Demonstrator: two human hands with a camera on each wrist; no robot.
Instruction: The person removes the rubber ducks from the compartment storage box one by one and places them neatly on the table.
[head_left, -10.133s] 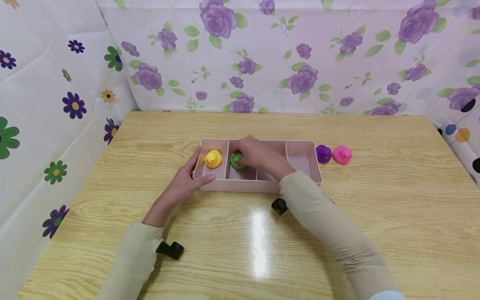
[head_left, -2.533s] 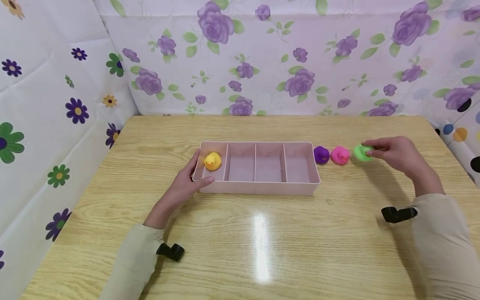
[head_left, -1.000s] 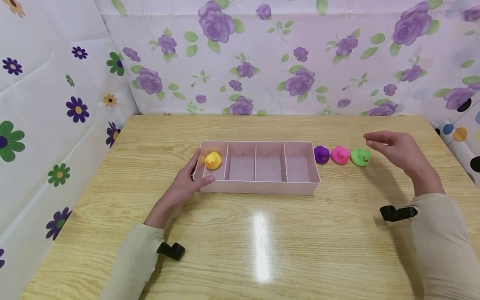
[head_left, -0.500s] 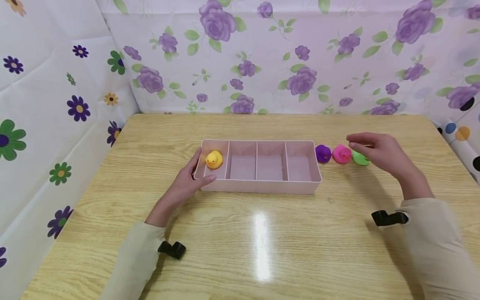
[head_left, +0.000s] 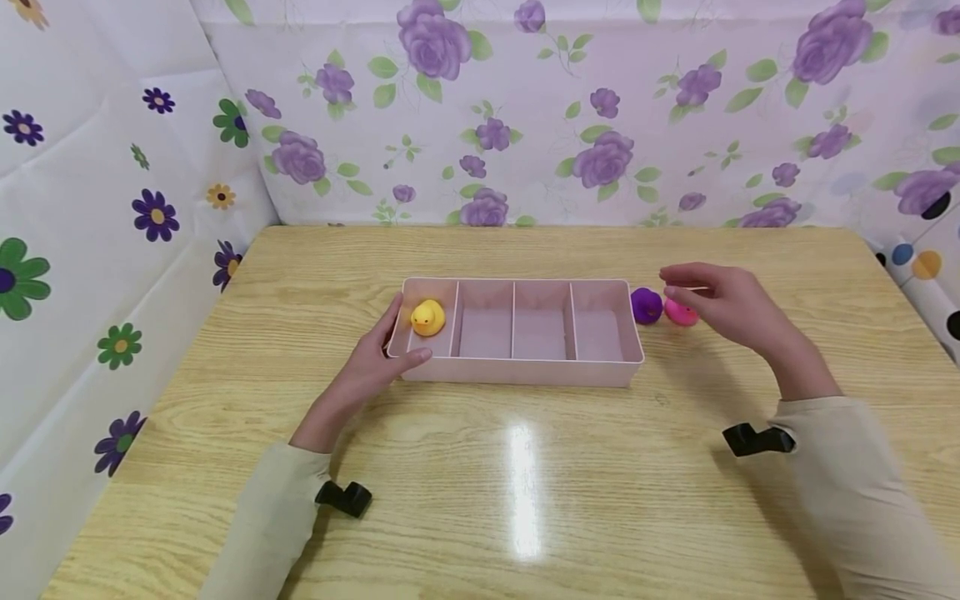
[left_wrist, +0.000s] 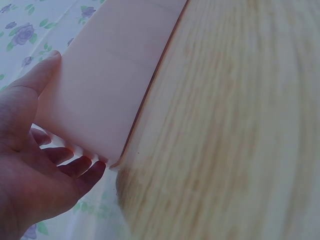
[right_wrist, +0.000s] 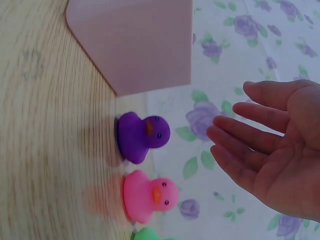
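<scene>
A pale pink box (head_left: pixel 517 372) with several compartments in a row stands on the table. My left hand (head_left: pixel 366 367) holds its left end, thumb on the front wall and fingers around the end wall. In the leftmost compartment sits a yellow rubber duck (head_left: pixel 428 318). My right hand (head_left: pixel 731 308) hovers with relaxed fingers over the row of ducks to the right of the box, touching none. That row has a purple rubber duck (right_wrist: pixel 140 136) closest to the box, then a pink rubber duck (right_wrist: pixel 150 196). Only a bit of a green rubber duck (right_wrist: pixel 145 235) shows at the right wrist view's lower edge.
The wooden table (head_left: pixel 450 467) runs back to a flower-patterned cloth (head_left: pixel 525 100). Another flowered cloth (head_left: pixel 82 250) hangs along the left side. Small black devices, one of them the left wrist device (head_left: pixel 345 500), are worn at both sleeves.
My right hand took the green duck from the box, set it down right of the pink duck and let go. Since then it has moved left over the row. The left hand stays at the box.
</scene>
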